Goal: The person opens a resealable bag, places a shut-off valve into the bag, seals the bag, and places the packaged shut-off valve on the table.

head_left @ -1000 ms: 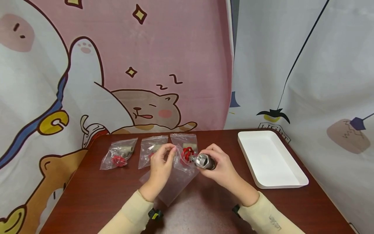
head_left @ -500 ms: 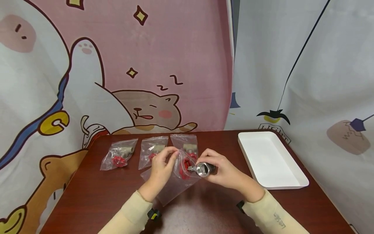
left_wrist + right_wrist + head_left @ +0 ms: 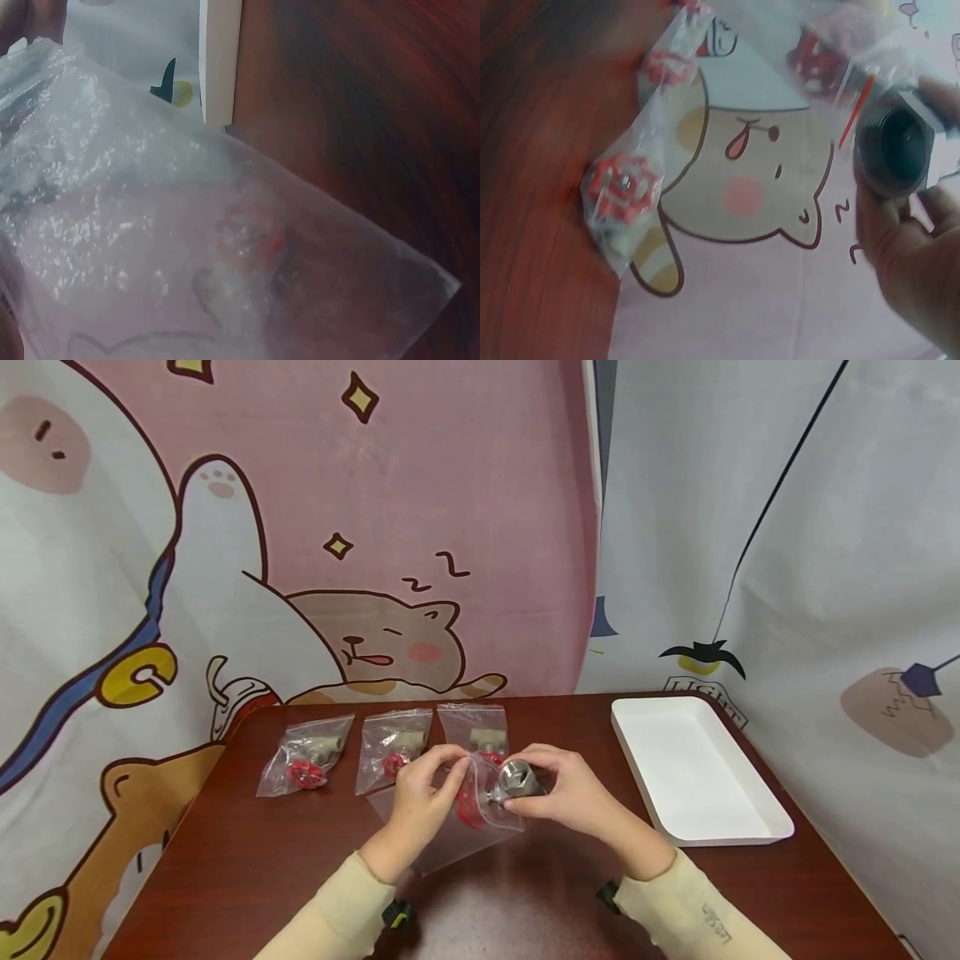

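Note:
My left hand (image 3: 422, 795) pinches the top edge of a clear zip bag (image 3: 450, 853) above the table. My right hand (image 3: 573, 793) holds a metal gate valve (image 3: 517, 779) at the bag's mouth, fingers and thumb round its body. Its red handwheel (image 3: 470, 806) shows through the plastic, inside the bag. In the right wrist view the valve's threaded port (image 3: 891, 150) faces the camera, and the bagged handwheel (image 3: 817, 64) appears beside it. The left wrist view is mostly filled by the bag's film (image 3: 142, 232); the left fingers are largely hidden there.
Several more red-wheeled valves lie in zip bags along the back: a left bagged valve (image 3: 306, 771), a middle one (image 3: 405, 747) and a right one (image 3: 489, 742) just behind my hands. A shallow white tray (image 3: 701, 777) stands at the right of the brown table (image 3: 247, 877).
The valve, wheel first, has gone further into the bag, and its port has turned upward. My left hand has shifted slightly right and down with the bag's edge. The tray has not moved.

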A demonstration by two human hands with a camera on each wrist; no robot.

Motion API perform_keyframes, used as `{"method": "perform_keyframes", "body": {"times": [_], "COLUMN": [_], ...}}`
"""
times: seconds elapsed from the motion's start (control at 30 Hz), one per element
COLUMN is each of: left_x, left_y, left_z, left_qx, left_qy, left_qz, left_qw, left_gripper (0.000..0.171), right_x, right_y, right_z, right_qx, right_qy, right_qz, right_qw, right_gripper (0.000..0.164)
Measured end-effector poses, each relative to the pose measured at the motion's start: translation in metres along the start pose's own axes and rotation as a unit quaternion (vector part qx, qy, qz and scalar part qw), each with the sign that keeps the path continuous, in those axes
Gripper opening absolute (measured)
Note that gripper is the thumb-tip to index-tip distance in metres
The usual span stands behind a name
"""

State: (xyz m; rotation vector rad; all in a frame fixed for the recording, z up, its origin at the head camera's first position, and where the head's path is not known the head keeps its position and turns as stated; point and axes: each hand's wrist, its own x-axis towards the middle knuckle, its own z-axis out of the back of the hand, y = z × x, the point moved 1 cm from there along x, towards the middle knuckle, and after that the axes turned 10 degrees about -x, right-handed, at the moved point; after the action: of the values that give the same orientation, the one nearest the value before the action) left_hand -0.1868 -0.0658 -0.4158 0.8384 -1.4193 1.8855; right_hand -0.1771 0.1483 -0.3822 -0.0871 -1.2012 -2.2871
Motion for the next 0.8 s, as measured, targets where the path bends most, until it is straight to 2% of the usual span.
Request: {"method": "perform_keyframes", "body": {"times": [0.17, 0.27, 0.6, 0.8], "left_x": [0.001, 0.001, 0.003, 0.007], "left_y": [-0.003, -0.006, -0.011, -0.013], "left_z": [-0.004, -0.007, -0.014, -0.014], "left_qx": [0.012, 0.017, -0.019, -0.006], "left_qy": [-0.009, -0.012, -0.02, -0.012], "left_qz": [-0.006, -0.006, 0.013, 0.011], "left_qw": [0.9999, 0.9998, 0.9995, 0.9999], "left_gripper": [0.004, 0.003, 0.005, 0.005], "right_x": [0.0, 0.001, 0.006, 0.009], "right_y": [0.004, 0.004, 0.012, 0.014], "right_z": [-0.004, -0.008, -0.018, -0.026], "right_qx": [0.037, 0.033, -0.039, -0.086], "right_qy": [-0.009, -0.016, -0.056, -0.076], "right_qz": [-0.089, -0.118, -0.129, -0.106], "right_qw": [0.995, 0.992, 0.989, 0.988], "right_gripper": [0.04, 0.041, 0.042, 0.044]}}
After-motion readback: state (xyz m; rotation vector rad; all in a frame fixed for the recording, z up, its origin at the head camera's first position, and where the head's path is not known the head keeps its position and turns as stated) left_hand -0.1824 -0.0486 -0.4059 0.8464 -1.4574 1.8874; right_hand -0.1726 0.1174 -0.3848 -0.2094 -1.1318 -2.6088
